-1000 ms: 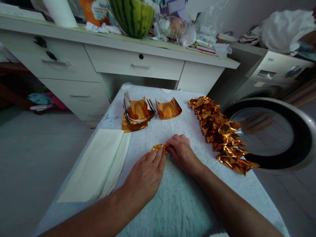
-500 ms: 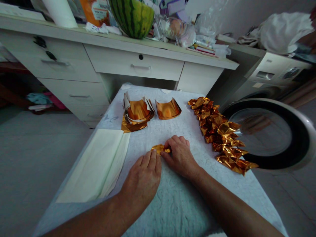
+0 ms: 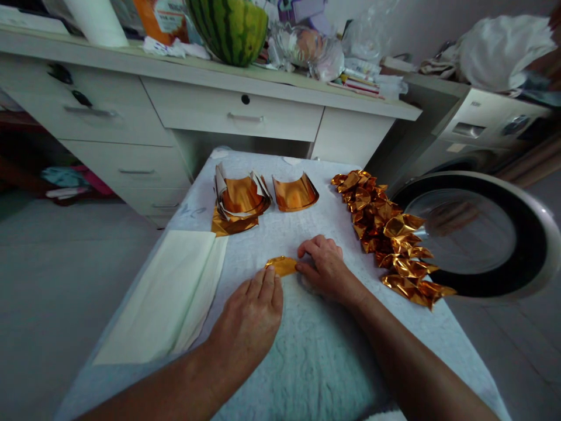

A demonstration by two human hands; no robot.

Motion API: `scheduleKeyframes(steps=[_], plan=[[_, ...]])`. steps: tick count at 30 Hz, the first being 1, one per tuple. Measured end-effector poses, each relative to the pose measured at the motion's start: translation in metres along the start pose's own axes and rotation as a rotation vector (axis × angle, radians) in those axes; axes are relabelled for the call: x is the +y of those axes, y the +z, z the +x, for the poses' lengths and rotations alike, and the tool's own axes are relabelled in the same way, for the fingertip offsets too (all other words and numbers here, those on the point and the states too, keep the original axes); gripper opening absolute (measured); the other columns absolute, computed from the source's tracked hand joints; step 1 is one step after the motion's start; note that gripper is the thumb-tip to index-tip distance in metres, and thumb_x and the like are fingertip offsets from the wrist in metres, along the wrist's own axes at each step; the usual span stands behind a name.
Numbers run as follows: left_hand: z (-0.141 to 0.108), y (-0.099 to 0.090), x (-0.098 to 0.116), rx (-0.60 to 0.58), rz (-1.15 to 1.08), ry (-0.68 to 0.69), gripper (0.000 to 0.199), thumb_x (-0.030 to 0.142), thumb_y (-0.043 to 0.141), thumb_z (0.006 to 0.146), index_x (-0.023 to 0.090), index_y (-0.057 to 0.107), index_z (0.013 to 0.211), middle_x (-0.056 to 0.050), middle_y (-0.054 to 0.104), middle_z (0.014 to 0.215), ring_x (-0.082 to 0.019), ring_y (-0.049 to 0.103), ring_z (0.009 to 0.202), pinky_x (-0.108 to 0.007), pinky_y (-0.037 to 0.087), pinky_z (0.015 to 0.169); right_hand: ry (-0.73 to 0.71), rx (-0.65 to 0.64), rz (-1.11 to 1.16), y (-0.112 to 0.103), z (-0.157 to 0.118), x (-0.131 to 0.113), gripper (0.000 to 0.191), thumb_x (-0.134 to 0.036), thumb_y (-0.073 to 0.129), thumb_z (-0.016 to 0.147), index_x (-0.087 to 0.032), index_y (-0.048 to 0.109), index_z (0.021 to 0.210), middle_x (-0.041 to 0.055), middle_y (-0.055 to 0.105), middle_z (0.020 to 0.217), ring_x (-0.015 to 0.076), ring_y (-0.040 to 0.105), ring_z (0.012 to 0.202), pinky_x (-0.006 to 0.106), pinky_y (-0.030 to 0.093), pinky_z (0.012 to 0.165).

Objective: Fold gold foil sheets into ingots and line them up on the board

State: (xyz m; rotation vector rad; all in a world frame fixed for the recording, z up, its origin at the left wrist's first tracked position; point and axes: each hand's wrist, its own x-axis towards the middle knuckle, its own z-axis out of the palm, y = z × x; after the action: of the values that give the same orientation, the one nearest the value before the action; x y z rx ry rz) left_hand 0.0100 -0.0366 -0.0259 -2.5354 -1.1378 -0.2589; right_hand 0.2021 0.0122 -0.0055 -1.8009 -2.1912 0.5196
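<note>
A small folded piece of gold foil paper [image 3: 283, 266] lies flat on the cloth-covered table. My left hand [image 3: 256, 307] has its fingers pressed together on the left end of the foil and holds it down; its thumb is hidden. At the opposite end, my right hand [image 3: 323, 266] has thumb and index finger apart, the thumb tip at the foil's right tip. Beyond the hands stand a stack of curved gold foil sheets [image 3: 241, 196] and a smaller curved stack of foil sheets [image 3: 295, 193]. Folded gold foil pieces [image 3: 379, 228] form a row on the right.
Pale paper sheets [image 3: 158, 292] lie at the table's left side. A white desk [image 3: 236, 117] with drawers stands behind, bearing a cut watermelon [image 3: 230, 29] and plastic bags. To the right, a washing machine [image 3: 482, 128] has its round door [image 3: 534, 234] swung out beside the table edge.
My right thumb and index finger have spread apart and moved off the foil's top, so more of the foil shows. The left hand stays pressed on it. The view has shifted slightly.
</note>
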Motion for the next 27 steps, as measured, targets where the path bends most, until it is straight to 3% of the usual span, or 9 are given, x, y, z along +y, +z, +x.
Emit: scheduleKeyframes(steps=[8,14,19,21,27], plan=[[0.0,-0.001,-0.003,0.026,-0.001,0.011,0.045,-0.005,0.043,0.074,0.002,0.071,0.11,-0.023,0.069,0.118,-0.03,0.07,0.103,-0.04,0.06,0.081,0.024,-0.059,-0.024,-0.01,0.003,0.013,0.018,-0.02,0.062,0.085,-0.024,0.064,0.102,0.0073,0.057,0.109,0.0249,0.048,0.101,0.04,0.033,0.088],[0.006,-0.004,-0.016,0.016,-0.117,0.005,0.039,-0.006,0.045,0.079,0.006,0.071,0.105,-0.017,0.073,0.109,-0.026,0.071,0.093,-0.038,0.061,0.075,-0.042,-0.015,-0.012,-0.013,0.005,0.025,0.015,-0.021,0.062,0.085,-0.021,0.062,0.1,0.0066,0.058,0.102,0.0235,0.049,0.098,0.039,0.034,0.088],[0.015,-0.004,-0.026,-0.114,-0.344,-0.081,0.022,0.005,0.054,0.086,0.014,0.07,0.1,-0.008,0.071,0.097,-0.024,0.064,0.09,-0.042,0.058,0.082,-0.24,0.087,0.172,-0.012,0.001,0.014,0.011,-0.015,0.059,0.086,-0.019,0.059,0.096,0.005,0.06,0.097,0.0202,0.05,0.095,0.035,0.037,0.086],[0.018,-0.004,-0.028,-0.114,-0.405,-0.11,0.019,0.008,0.055,0.088,0.015,0.068,0.1,-0.008,0.069,0.097,-0.024,0.062,0.092,-0.043,0.056,0.085,-0.312,0.045,0.186,-0.012,-0.001,0.006,0.014,-0.018,0.062,0.084,-0.019,0.059,0.098,0.0051,0.06,0.098,0.0205,0.05,0.095,0.035,0.037,0.086],[0.02,-0.003,-0.031,-0.11,-0.522,-0.166,0.019,0.01,0.056,0.089,0.015,0.065,0.105,-0.008,0.065,0.105,-0.025,0.058,0.098,-0.045,0.053,0.09,-0.319,-0.014,0.105,-0.003,-0.003,-0.002,0.012,-0.018,0.062,0.087,-0.02,0.063,0.099,0.0048,0.06,0.098,0.0197,0.05,0.092,0.034,0.036,0.083]])
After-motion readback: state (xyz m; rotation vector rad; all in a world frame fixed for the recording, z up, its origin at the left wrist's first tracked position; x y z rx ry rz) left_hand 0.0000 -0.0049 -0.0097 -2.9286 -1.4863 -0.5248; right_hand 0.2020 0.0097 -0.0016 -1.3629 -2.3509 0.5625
